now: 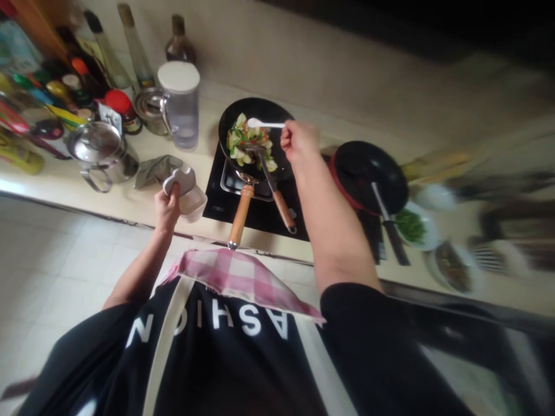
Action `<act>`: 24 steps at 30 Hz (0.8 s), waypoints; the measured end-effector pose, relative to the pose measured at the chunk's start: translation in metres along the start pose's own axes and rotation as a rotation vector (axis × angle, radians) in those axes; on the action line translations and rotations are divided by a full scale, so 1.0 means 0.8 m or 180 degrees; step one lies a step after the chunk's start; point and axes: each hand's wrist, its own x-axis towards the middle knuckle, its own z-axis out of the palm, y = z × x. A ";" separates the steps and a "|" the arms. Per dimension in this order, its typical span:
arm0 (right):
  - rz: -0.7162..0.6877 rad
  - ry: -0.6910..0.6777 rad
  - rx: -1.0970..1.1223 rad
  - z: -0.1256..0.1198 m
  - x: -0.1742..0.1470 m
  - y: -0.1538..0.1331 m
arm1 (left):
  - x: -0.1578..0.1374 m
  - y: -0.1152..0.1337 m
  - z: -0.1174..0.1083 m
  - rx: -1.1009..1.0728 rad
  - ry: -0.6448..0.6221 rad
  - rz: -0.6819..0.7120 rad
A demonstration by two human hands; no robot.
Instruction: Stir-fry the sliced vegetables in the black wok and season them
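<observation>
Spoon (265, 123): plastic, smooth, as seen from where I stand. Lidded box (193, 204): translucent plastic, its box lid (182, 181) opaque and matt. Frying pan (281, 113): smooth, dark-coated inside; pan handle (241, 216) of glossy wood, metal-tipped. Spatula (267, 172): metal, wooden grip (284, 211). Handled pot (121, 166): polished metal. Pitcher (186, 118): clear, smooth-walled, under a plastic cover (179, 77). Dishcloth (156, 170): matt, creased fabric. Apron (234, 271): checked cloth.

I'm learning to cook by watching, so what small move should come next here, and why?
Probably tilt the spoon over the vegetables: the right hand holds it above the pan, while the left hand holds a small tub. Whether the spoon carries anything is too small to tell.
</observation>
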 end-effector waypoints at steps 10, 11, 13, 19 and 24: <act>0.0191 -0.0815 0.0041 0.006 -0.066 -0.005 | 0.006 -0.002 -0.005 0.0007 0.0132 -0.0018; 0.0229 -0.1024 -0.0082 0.014 -0.089 0.003 | 0.008 -0.002 -0.005 0.0010 0.0140 0.0009; 0.0277 -0.1412 -0.0467 0.033 -0.137 0.023 | 0.012 -0.004 -0.003 0.0027 0.0172 0.0045; -0.1284 -0.1798 -0.2302 0.018 -0.198 0.036 | 0.023 -0.019 -0.008 0.0024 0.0260 0.0077; -0.0630 -0.0472 -0.2879 -0.106 -0.149 0.049 | 0.048 -0.049 -0.038 0.0155 0.0617 0.0115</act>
